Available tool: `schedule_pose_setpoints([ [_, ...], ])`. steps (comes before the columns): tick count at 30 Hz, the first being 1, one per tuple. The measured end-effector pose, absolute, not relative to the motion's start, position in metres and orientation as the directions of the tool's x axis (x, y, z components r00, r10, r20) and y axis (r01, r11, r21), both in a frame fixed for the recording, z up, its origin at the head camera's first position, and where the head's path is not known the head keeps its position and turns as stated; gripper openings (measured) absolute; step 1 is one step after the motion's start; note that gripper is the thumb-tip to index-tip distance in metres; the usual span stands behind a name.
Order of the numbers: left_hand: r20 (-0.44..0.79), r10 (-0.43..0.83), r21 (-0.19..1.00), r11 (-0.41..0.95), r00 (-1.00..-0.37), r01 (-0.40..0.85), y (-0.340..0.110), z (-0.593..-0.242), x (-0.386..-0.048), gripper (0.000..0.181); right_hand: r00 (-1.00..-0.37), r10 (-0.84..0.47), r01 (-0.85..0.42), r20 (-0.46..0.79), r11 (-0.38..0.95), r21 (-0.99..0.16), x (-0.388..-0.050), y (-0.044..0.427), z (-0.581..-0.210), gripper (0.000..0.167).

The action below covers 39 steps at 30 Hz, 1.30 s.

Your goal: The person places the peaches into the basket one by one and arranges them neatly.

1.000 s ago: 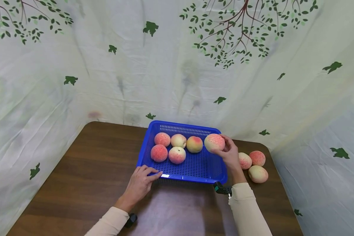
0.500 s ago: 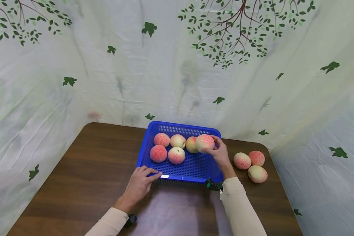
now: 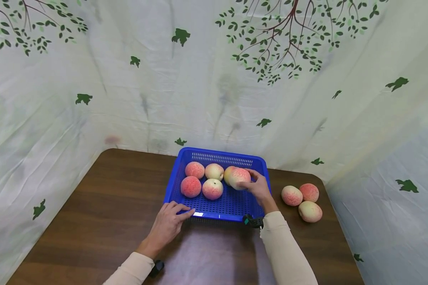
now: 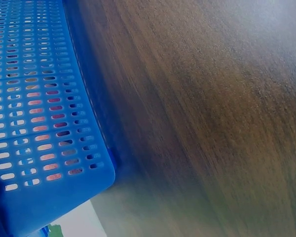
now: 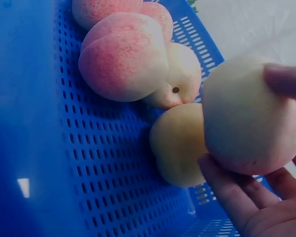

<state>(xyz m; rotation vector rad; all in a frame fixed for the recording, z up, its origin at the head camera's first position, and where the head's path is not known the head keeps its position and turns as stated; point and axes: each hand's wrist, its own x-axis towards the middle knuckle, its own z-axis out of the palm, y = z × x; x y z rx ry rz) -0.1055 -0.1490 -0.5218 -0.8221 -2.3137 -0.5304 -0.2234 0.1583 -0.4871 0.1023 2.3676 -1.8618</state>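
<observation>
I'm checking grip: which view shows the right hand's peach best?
The right wrist view: the held peach appears largest. The head view shows it smaller; the left wrist view doesn't identifiably show it.

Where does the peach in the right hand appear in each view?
Head: held peach slightly right of and below centre.
Left wrist: cannot be made out; only bits of fruit show through the blue basket.
Right wrist: held peach at right, mid-height.
Shared landmark: the blue basket.

Downward head view, close wrist views, blue basket [image 3: 232, 202] in all.
</observation>
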Motion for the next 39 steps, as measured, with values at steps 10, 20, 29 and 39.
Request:
schedule_pose_setpoints([
  [10, 0.676, 0.417, 0.161, 0.721, -0.607, 0.674, -0.150, -0.522, -0.106, 0.039, -0.973, -0.032, 0.207, -0.228, 0.309, -0.928, -0.226, 0.155, -0.498, 0.065],
  [20, 0.683, 0.405, 0.183, 0.711, -0.608, 0.679, -0.150, -0.524, -0.106, 0.040, -0.965, -0.044, 0.227, -0.258, 0.353, -0.908, -0.223, 0.153, -0.509, 0.065],
  [29, 0.687, 0.402, 0.181, 0.712, -0.606, 0.678, -0.150, -0.524, -0.107, 0.040, -0.971, -0.017, 0.218, -0.239, 0.355, -0.909, -0.224, 0.149, -0.521, 0.063],
  [39, 0.690, 0.403, 0.184, 0.706, -0.601, 0.684, -0.150, -0.524, -0.108, 0.038, -0.965, 0.004, 0.248, -0.262, 0.333, -0.910, -0.224, 0.146, -0.527, 0.064],
])
